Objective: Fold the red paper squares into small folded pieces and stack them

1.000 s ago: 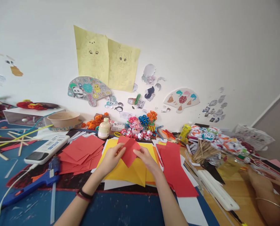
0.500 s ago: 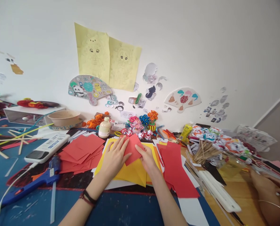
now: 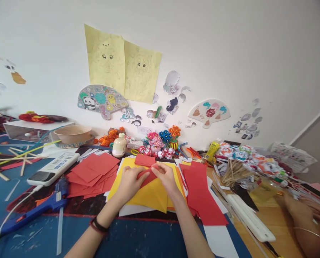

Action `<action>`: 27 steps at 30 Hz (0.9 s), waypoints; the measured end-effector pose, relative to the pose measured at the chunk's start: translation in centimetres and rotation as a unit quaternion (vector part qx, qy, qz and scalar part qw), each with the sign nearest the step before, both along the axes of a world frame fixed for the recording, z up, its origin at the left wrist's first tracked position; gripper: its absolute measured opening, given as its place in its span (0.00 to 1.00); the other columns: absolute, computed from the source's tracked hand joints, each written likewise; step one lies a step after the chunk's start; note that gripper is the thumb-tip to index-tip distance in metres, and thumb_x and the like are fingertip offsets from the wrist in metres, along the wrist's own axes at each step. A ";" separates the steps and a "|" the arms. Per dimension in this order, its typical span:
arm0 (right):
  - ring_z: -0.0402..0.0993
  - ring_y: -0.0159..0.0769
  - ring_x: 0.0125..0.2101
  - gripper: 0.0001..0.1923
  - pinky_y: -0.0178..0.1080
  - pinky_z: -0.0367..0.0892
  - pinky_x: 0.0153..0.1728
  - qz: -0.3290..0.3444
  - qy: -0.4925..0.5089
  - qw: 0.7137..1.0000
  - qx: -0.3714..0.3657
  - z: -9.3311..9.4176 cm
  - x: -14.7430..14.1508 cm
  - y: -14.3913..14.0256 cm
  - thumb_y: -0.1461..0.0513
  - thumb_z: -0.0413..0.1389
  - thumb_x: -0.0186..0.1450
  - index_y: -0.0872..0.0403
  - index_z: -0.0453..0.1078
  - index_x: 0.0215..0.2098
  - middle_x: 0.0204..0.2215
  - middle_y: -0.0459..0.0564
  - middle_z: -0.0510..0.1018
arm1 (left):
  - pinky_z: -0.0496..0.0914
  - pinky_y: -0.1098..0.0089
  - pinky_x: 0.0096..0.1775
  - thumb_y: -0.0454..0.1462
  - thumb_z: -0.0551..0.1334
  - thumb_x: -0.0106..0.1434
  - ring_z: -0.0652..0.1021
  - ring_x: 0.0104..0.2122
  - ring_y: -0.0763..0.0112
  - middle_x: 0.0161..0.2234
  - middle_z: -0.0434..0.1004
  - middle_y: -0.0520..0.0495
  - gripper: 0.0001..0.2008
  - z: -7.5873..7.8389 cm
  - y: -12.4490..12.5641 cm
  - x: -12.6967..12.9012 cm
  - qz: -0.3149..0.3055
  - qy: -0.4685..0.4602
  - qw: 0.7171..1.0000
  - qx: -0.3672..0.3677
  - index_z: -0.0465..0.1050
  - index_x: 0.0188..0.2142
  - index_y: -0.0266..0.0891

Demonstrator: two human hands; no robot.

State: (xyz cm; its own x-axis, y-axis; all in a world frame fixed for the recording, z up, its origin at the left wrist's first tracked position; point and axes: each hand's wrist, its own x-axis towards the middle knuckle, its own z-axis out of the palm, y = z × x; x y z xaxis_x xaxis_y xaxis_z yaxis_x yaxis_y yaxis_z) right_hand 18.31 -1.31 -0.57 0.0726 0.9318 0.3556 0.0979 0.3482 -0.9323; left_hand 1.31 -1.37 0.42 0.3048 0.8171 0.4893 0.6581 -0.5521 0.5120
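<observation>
My left hand (image 3: 129,182) and my right hand (image 3: 166,178) together pinch a small red paper square (image 3: 147,174), which bends into a fold between them. The paper is just above a yellow sheet (image 3: 151,195) lying on the table. Another red piece (image 3: 145,160) lies flat right behind my fingers. A pile of red paper squares (image 3: 92,173) sits to the left of my left hand. Long red strips (image 3: 201,193) lie to the right of my right hand.
A blue glue gun (image 3: 38,209) and a white power strip (image 3: 53,168) lie at the left. A glue bottle (image 3: 119,146), paper flowers (image 3: 160,141) and a bowl (image 3: 72,134) line the wall. Another person's hands (image 3: 307,211) work at the far right beside wooden sticks (image 3: 233,172).
The red square was held up, then pressed flat under both hands, and is now being bent over into a fold. The other person's hands have shifted slightly at the right.
</observation>
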 end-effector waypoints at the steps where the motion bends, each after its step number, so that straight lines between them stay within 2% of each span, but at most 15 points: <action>1: 0.72 0.38 0.34 0.14 0.37 0.66 0.37 0.010 -0.009 1.000 -0.006 -0.1 0.1 0.1 0.54 0.62 0.56 0.56 0.74 0.34 0.32 0.50 0.77 | 0.59 0.68 0.38 0.46 0.53 0.65 0.75 0.29 0.68 0.30 0.80 0.49 0.15 0.0 0.0 0.0 -0.008 -0.015 1.000 -0.010 0.75 0.36 0.42; 4: 0.70 0.36 0.29 0.13 0.36 0.64 0.32 0.023 -0.038 0.999 -0.008 -0.4 0.1 0.2 0.53 0.62 0.57 0.57 0.74 0.30 0.27 0.49 0.75 | 0.59 0.70 0.36 0.42 0.53 0.65 0.74 0.27 0.70 0.28 0.79 0.51 0.12 0.2 -0.1 0.0 -0.028 -0.040 0.998 -0.026 0.74 0.34 0.42; 9: 0.67 0.34 0.24 0.11 0.35 0.60 0.27 0.036 -0.074 0.997 -0.004 -0.4 0.0 0.0 0.56 0.61 0.56 0.57 0.75 0.25 0.22 0.47 0.74 | 0.59 0.72 0.32 0.39 0.51 0.63 0.70 0.23 0.72 0.22 0.74 0.53 0.13 0.4 -0.4 0.1 -0.052 -0.018 0.997 -0.047 0.70 0.26 0.40; 12: 0.67 0.35 0.25 0.10 0.35 0.60 0.28 -0.029 -0.047 0.998 0.003 -0.2 0.6 0.0 0.57 0.62 0.54 0.56 0.74 0.22 0.21 0.47 0.74 | 0.59 0.73 0.30 0.36 0.51 0.61 0.71 0.24 0.72 0.23 0.73 0.53 0.11 0.4 -0.2 -0.1 -0.082 -0.042 0.993 -0.071 0.68 0.25 0.40; 16: 0.65 0.35 0.25 0.11 0.35 0.60 0.27 -0.114 0.000 0.993 0.018 -0.2 1.8 0.3 0.56 0.62 0.54 0.56 0.73 0.20 0.20 0.46 0.73 | 0.61 0.73 0.31 0.35 0.52 0.58 0.71 0.27 0.71 0.24 0.73 0.52 0.09 0.5 0.5 -1.1 -0.087 -0.074 0.990 -0.082 0.67 0.24 0.39; 21: 0.64 0.34 0.25 0.13 0.35 0.58 0.27 -0.197 0.049 0.979 0.028 -0.5 2.0 0.6 0.55 0.61 0.55 0.56 0.72 0.22 0.20 0.45 0.71 | 0.63 0.72 0.34 0.37 0.53 0.59 0.72 0.30 0.70 0.26 0.73 0.51 0.09 0.3 1.6 -2.5 -0.037 -0.121 0.990 -0.065 0.68 0.26 0.40; 25: 0.65 0.35 0.26 0.13 0.35 0.59 0.28 -0.165 0.072 0.983 0.020 -0.7 0.8 0.6 0.53 0.61 0.55 0.56 0.72 0.23 0.22 0.46 0.73 | 0.64 0.71 0.34 0.45 0.55 0.62 0.73 0.33 0.68 0.36 0.76 0.49 0.13 -0.5 2.0 -2.2 -0.013 -0.175 0.981 -0.085 0.71 0.36 0.41; 27: 0.67 0.35 0.27 0.13 0.35 0.61 0.29 -0.139 0.093 0.986 0.010 -0.6 0.2 0.5 0.53 0.61 0.55 0.56 0.73 0.25 0.23 0.47 0.74 | 0.63 0.71 0.33 0.48 0.56 0.61 0.73 0.32 0.68 0.33 0.76 0.49 0.15 -0.9 2.1 -1.6 -0.025 -0.194 0.974 -0.118 0.72 0.35 0.40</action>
